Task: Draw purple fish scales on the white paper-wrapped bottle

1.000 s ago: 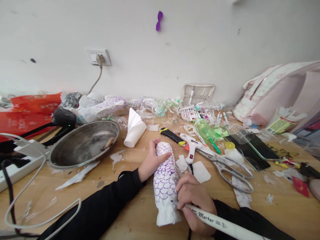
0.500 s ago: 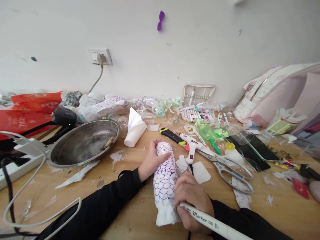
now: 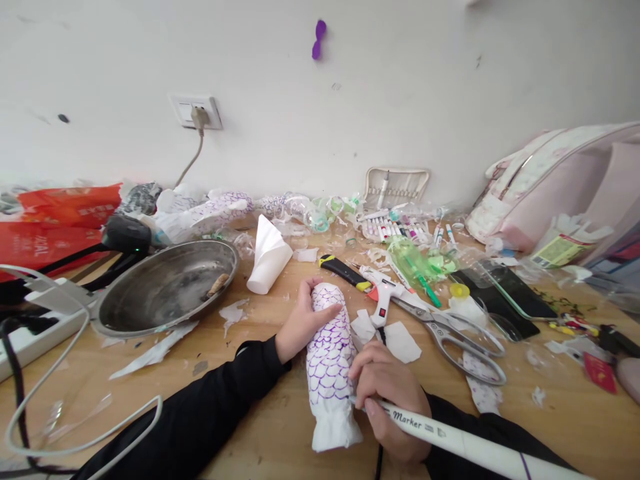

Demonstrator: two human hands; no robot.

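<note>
A white paper-covered tube (image 3: 330, 373) with purple scale-shaped lines lies lengthwise in front of me; its near end is plain, gathered white paper. My left hand (image 3: 305, 323) wraps around its far end, thumb across the top. Pinched in my right hand (image 3: 393, 400) is a white marker (image 3: 440, 433), its tip close to the tube's right side where the scales meet the plain end. Whether the tip touches the paper I cannot tell. Just beyond my right hand are paper scraps (image 3: 400, 341) and a white hot glue gun (image 3: 384, 300).
Scissors (image 3: 463, 340), a yellow-black utility knife (image 3: 345, 272) and phones (image 3: 520, 293) lie to the right. A metal bowl (image 3: 113, 313), a power strip (image 3: 30, 347) and loose cables occupy the left. Rolled white paper (image 3: 269, 260), several markers (image 3: 397, 228) and a pink bag (image 3: 545, 180) stand farther back.
The marker's tip has shifted right, toward the tube's edge, and the marker lies at a flatter angle. My left hand keeps its hold on the tube.
</note>
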